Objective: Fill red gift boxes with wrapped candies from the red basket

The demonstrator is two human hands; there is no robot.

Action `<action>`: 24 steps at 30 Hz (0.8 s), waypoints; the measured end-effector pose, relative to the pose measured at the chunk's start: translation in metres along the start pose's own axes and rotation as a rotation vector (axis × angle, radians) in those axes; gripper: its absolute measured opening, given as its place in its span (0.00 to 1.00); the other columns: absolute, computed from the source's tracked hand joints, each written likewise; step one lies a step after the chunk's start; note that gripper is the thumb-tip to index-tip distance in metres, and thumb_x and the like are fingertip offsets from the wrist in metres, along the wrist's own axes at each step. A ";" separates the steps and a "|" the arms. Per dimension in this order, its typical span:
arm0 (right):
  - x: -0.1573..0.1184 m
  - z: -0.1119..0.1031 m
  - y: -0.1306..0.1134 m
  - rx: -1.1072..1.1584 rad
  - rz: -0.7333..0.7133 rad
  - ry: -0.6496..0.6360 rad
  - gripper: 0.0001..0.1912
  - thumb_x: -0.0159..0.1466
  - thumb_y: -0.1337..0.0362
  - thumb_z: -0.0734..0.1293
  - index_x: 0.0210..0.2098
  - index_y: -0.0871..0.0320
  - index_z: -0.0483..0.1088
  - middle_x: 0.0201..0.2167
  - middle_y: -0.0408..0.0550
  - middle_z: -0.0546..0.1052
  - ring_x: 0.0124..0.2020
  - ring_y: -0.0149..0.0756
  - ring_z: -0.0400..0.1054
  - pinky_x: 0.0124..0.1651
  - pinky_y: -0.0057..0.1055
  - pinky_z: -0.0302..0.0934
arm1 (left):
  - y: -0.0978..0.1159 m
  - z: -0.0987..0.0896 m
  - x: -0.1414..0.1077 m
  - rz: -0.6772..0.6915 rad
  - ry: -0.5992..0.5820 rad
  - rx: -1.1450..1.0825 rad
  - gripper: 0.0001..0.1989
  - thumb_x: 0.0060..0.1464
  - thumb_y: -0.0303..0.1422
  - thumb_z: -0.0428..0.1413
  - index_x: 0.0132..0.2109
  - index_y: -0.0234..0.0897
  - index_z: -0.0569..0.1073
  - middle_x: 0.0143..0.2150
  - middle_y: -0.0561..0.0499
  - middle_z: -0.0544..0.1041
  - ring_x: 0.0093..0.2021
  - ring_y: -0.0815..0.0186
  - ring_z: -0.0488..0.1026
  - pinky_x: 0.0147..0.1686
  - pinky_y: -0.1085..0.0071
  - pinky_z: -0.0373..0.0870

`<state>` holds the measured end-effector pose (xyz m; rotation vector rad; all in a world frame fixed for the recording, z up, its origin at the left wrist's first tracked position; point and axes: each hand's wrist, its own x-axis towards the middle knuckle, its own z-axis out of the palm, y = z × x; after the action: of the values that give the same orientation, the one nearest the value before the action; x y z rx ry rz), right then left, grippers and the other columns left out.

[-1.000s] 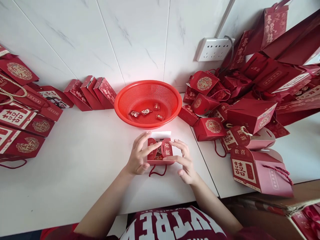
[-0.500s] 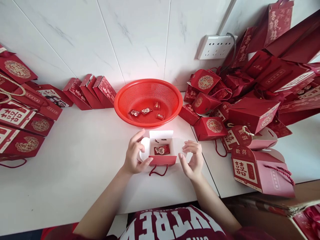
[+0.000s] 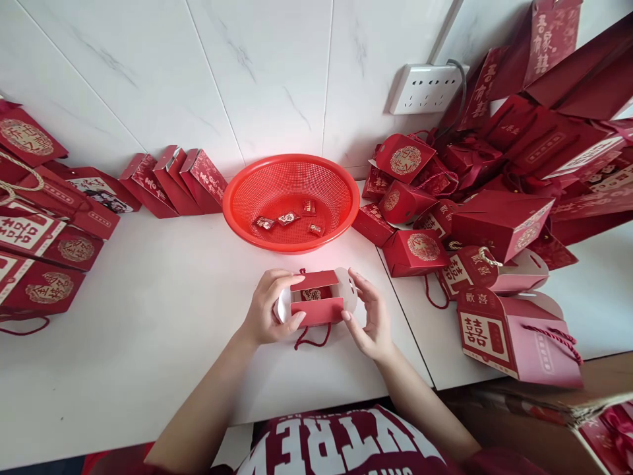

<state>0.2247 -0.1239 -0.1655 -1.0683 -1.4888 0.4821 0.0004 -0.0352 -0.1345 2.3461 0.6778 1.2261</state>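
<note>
A small red gift box with a white inside lies on the table between my hands. Its front and back flaps lean inward, leaving a gap in which a red wrapped candy shows. My left hand grips the box's left end, fingertips on the back flap and thumb on the front flap. Curved round the right end is my right hand, its thumb at the front flap's corner and fingers by the white side flap. A dark red cord loops out in front.
Behind the box stands a red plastic basket with several wrapped candies. Red boxes line the wall at left, and more are stacked farther left. A pile of red boxes fills the right side, below a power socket.
The box's front and back flaps have folded inward over the candy. My right hand has come in against the box's right end; my left hand has shifted onto the flaps.
</note>
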 end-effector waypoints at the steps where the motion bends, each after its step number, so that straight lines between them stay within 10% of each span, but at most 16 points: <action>1: 0.001 -0.001 -0.001 -0.016 -0.020 -0.047 0.33 0.68 0.64 0.64 0.69 0.52 0.50 0.69 0.59 0.59 0.69 0.53 0.55 0.62 0.57 0.62 | 0.001 -0.002 0.001 -0.003 -0.017 0.009 0.28 0.49 0.34 0.60 0.59 0.41 0.69 0.49 0.43 0.71 0.50 0.52 0.70 0.48 0.52 0.73; 11: 0.012 0.005 -0.007 -0.090 -0.091 -0.135 0.30 0.69 0.70 0.61 0.68 0.46 0.56 0.67 0.50 0.63 0.67 0.49 0.57 0.65 0.58 0.58 | 0.007 0.008 -0.005 -0.044 -0.160 -0.116 0.47 0.55 0.29 0.55 0.75 0.37 0.39 0.75 0.37 0.45 0.72 0.43 0.50 0.67 0.43 0.56; 24: 0.004 0.023 -0.016 -0.544 -0.144 -0.015 0.36 0.63 0.74 0.62 0.67 0.43 0.57 0.72 0.48 0.50 0.69 0.56 0.51 0.65 0.64 0.52 | 0.005 0.012 -0.007 -0.039 -0.177 -0.117 0.48 0.56 0.31 0.55 0.75 0.38 0.35 0.75 0.38 0.41 0.73 0.44 0.45 0.67 0.41 0.53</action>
<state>0.1982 -0.1223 -0.1563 -1.3602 -1.7452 -0.0276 0.0084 -0.0448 -0.1428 2.2997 0.5745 0.9995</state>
